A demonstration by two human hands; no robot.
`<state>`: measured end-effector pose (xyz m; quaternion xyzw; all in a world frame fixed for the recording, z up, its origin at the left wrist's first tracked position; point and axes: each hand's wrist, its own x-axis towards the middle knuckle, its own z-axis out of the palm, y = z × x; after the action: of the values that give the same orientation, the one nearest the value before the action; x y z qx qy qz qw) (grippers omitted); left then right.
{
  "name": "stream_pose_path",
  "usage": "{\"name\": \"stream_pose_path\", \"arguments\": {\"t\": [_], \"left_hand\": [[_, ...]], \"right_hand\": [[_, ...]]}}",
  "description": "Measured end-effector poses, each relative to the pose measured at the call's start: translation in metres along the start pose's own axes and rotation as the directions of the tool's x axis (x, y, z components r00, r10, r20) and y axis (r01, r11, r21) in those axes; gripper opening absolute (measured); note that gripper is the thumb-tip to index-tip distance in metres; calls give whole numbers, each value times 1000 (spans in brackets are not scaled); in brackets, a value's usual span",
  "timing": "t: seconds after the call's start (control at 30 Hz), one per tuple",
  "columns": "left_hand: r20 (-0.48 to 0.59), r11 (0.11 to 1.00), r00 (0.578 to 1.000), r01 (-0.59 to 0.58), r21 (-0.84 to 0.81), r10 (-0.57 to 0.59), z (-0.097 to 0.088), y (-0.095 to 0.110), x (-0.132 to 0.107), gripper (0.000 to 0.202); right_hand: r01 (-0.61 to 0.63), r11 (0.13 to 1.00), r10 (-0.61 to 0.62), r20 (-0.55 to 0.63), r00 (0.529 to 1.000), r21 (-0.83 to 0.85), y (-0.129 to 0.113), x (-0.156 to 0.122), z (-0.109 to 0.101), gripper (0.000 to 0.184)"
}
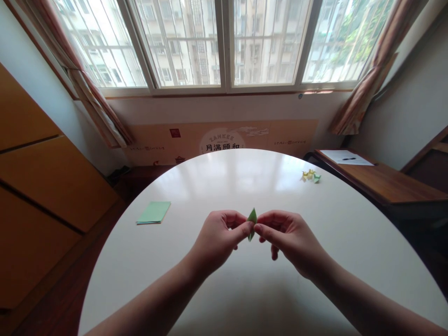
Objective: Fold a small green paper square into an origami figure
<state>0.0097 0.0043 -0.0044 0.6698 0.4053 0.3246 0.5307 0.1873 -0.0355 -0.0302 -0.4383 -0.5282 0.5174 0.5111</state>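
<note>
A small piece of folded green paper (pixel 252 217), narrow and pointed at top and bottom, is held upright above the round white table (pixel 196 182). My left hand (pixel 224 235) pinches its left side between thumb and index finger. From the right, my right hand (pixel 285 231) pinches the opposite side the same way, its lower fingers loosely curled. The thumbs and fingertips cover the middle of the paper, so its folds there are hidden.
On the table's left lies a stack of square green paper sheets (pixel 154 212). Several small folded paper pieces (pixel 311 175), yellow and green, sit at the far right. Beyond the table's right edge stands a wooden desk (pixel 388 179) bearing a white sheet (pixel 346 157) and a dark pen.
</note>
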Motion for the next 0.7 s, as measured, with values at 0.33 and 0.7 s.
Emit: {"name": "stream_pose_path", "arguments": {"t": [0.33,0.7], "left_hand": [[96,995,991,96,-19,-94,-6,2,4,26],[74,994,997,24,111,-32,-8,2,1,25]], "right_hand": [[-69,996,69,1,998,54,0,4,-1,22],[-97,994,98,-8,995,40,1,4,2,25]]}}
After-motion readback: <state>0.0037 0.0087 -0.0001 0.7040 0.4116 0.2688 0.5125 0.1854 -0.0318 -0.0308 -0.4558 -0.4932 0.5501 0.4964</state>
